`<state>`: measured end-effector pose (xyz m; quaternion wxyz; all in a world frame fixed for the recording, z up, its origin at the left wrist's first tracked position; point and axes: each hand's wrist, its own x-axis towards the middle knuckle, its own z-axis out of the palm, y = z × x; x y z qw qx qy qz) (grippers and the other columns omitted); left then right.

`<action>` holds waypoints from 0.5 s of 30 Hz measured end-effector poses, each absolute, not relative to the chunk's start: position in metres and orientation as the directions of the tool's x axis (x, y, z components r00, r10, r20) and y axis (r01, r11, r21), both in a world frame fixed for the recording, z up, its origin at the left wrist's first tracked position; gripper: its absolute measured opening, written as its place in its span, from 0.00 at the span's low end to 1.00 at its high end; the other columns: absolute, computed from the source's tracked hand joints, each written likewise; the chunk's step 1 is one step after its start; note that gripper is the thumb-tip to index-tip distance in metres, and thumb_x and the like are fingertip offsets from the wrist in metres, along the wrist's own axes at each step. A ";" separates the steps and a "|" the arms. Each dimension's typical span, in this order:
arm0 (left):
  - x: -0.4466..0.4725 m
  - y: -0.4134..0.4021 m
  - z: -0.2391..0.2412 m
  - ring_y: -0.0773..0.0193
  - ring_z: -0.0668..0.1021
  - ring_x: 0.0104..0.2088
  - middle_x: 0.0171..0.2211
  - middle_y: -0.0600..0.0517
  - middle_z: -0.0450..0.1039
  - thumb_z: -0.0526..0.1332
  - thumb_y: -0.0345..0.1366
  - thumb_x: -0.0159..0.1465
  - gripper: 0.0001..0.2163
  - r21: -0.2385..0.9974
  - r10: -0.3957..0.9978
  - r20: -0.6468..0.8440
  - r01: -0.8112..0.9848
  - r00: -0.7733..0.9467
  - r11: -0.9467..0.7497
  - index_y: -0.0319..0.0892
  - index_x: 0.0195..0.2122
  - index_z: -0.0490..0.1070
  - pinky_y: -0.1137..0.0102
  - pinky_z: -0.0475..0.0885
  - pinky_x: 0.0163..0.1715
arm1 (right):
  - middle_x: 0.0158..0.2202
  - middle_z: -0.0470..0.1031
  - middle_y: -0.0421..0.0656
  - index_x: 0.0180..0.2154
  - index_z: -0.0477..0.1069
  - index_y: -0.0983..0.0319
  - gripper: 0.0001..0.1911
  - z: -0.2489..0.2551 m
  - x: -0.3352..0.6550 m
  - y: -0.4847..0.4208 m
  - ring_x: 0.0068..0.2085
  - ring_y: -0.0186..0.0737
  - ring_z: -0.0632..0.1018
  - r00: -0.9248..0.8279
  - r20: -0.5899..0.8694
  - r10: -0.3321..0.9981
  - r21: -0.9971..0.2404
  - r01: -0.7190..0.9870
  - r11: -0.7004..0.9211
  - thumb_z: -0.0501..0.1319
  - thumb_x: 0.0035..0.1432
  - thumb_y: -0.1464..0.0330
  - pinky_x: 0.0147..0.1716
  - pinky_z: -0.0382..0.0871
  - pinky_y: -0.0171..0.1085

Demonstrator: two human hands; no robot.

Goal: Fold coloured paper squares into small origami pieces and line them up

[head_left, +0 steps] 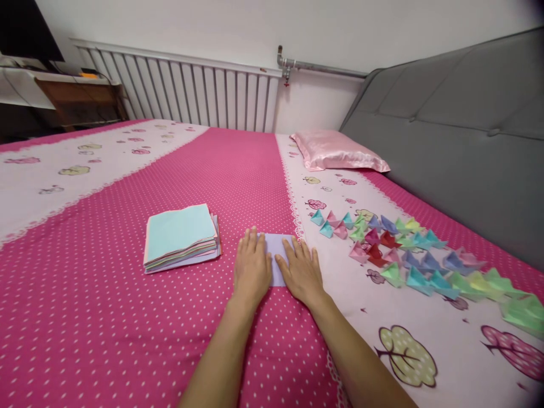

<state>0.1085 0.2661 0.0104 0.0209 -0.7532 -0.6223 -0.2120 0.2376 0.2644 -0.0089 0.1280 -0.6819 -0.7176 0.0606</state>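
Observation:
A pale lilac sheet of paper (pixel 276 249) lies flat on the pink dotted bedsheet (pixel 106 317). My left hand (pixel 251 266) presses its left side, palm down, fingers together. On its right side rests my right hand (pixel 301 271), also flat, fingers slightly spread. Both hands cover much of the sheet. A stack of coloured square papers (pixel 181 237), light blue on top, sits just left of my left hand.
Several folded paper boats (pixel 408 255) in pink, blue, green and red spread in rows to the right. A pink satin pillow (pixel 338 150) lies at the back by the grey headboard (pixel 459 136). A white radiator (pixel 187 85) lines the far wall.

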 end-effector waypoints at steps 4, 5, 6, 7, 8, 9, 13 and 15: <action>0.111 0.264 0.007 0.57 0.55 0.61 0.60 0.46 0.54 0.43 0.32 0.64 0.21 0.223 0.896 0.216 0.873 0.389 -0.433 0.36 0.58 0.56 0.59 0.51 0.58 | 0.64 0.44 0.42 0.61 0.45 0.56 0.26 -0.009 0.238 0.265 0.63 0.45 0.46 -0.044 0.096 0.994 -0.235 0.970 0.066 0.36 0.63 0.59 0.58 0.35 0.50; 0.111 0.263 0.005 0.58 0.55 0.60 0.60 0.46 0.55 0.43 0.32 0.64 0.21 0.224 0.890 0.175 0.864 0.420 -0.452 0.37 0.58 0.56 0.60 0.51 0.58 | 0.64 0.44 0.41 0.61 0.45 0.56 0.26 -0.009 0.238 0.265 0.63 0.45 0.46 -0.049 0.096 0.994 -0.225 0.972 0.070 0.37 0.63 0.60 0.58 0.35 0.50; 0.111 0.262 0.004 0.58 0.56 0.60 0.60 0.46 0.55 0.42 0.33 0.65 0.21 0.222 0.890 0.146 0.862 0.432 -0.455 0.37 0.58 0.56 0.60 0.51 0.58 | 0.64 0.44 0.41 0.61 0.45 0.55 0.25 -0.009 0.238 0.264 0.63 0.45 0.47 -0.053 0.096 0.994 -0.216 0.974 0.073 0.38 0.63 0.61 0.58 0.35 0.50; 0.111 0.261 0.003 0.57 0.56 0.60 0.60 0.46 0.54 0.42 0.34 0.65 0.21 0.218 0.895 0.130 0.868 0.427 -0.446 0.38 0.58 0.55 0.59 0.51 0.58 | 0.64 0.44 0.41 0.61 0.45 0.55 0.25 -0.010 0.238 0.264 0.63 0.45 0.47 -0.056 0.096 0.994 -0.210 0.975 0.075 0.39 0.63 0.62 0.58 0.35 0.50; 0.111 0.260 0.003 0.57 0.55 0.60 0.60 0.46 0.53 0.42 0.35 0.65 0.21 0.211 0.902 0.124 0.878 0.413 -0.430 0.38 0.59 0.55 0.59 0.50 0.58 | 0.64 0.44 0.41 0.61 0.45 0.56 0.26 -0.010 0.238 0.264 0.63 0.45 0.47 -0.055 0.096 0.994 -0.206 0.976 0.074 0.39 0.62 0.62 0.58 0.36 0.50; 0.111 0.260 0.003 0.56 0.54 0.61 0.61 0.46 0.52 0.43 0.36 0.65 0.21 0.203 0.911 0.124 0.888 0.394 -0.412 0.39 0.59 0.55 0.58 0.50 0.58 | 0.64 0.44 0.42 0.61 0.45 0.56 0.26 -0.009 0.238 0.264 0.63 0.46 0.47 -0.052 0.096 0.994 -0.205 0.976 0.071 0.39 0.62 0.61 0.58 0.36 0.50; 0.110 0.259 0.002 0.55 0.53 0.61 0.61 0.45 0.50 0.43 0.42 0.64 0.24 0.170 0.943 0.116 0.929 0.312 -0.329 0.39 0.60 0.53 0.58 0.48 0.59 | 0.64 0.45 0.42 0.61 0.45 0.57 0.26 -0.008 0.237 0.264 0.63 0.46 0.47 -0.048 0.098 0.994 -0.203 0.977 0.067 0.38 0.62 0.61 0.58 0.36 0.50; 0.109 0.260 0.002 0.54 0.53 0.61 0.61 0.44 0.51 0.43 0.44 0.64 0.25 0.158 0.955 0.122 0.945 0.271 -0.288 0.38 0.60 0.53 0.58 0.47 0.59 | 0.64 0.45 0.42 0.61 0.44 0.57 0.26 -0.008 0.237 0.264 0.63 0.46 0.47 -0.052 0.097 0.994 -0.200 0.977 0.071 0.38 0.62 0.61 0.58 0.37 0.50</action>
